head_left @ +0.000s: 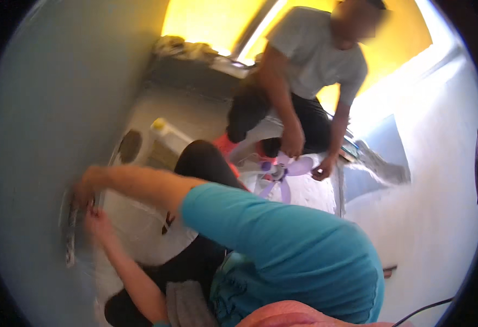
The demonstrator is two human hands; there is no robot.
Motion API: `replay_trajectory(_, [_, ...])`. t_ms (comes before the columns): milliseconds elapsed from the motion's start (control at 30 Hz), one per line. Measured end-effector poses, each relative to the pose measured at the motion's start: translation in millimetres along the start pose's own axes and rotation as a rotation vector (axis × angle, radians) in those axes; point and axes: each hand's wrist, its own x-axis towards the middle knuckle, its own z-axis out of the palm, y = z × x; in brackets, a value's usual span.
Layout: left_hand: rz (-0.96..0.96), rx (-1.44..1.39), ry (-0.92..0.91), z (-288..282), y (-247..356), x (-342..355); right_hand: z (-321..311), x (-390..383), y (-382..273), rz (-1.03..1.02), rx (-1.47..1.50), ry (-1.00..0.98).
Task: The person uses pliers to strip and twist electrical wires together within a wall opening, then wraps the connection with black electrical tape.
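Both my arms reach out to the left, toward a grey wall [37, 109]. My right hand [83, 191], on the arm with the teal sleeve, is closed around the top of a thin, blurred grey strip [70, 240] that hangs down along the wall. My left hand [97, 223] comes up from below and sits right under the right hand, touching or almost touching the strip; its grip is too blurred to read. A large white rounded object [141, 229] with a small black mark lies just right of both hands.
Another person in a grey shirt crouches at the top centre, with hands [293, 144] at a purple fan blade assembly [285, 171] on the floor. A white jug with a yellow cap [165, 133] stands near a dark round hole [130, 146]. A black cable [424, 310] runs at the lower right.
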Motion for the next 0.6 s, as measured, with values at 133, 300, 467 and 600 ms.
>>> replay_trajectory(133, [0.122, -0.163, -0.224, 50, -66, -33, 9, 21, 67, -0.114, 0.079, -0.125])
replay_trajectory(300, [0.006, -0.323, 0.207, 123, -36, -67, 18, 61, 68, -0.12, 0.217, -0.291])
replay_trajectory(467, [0.07, -0.468, 0.155, 80, -27, -71, 31, 56, 32, -0.199, 0.552, -0.35])
replay_trajectory(600, [0.099, -0.477, 0.104, 101, -46, -77, 39, 54, 72, -0.146, 0.916, -0.487])
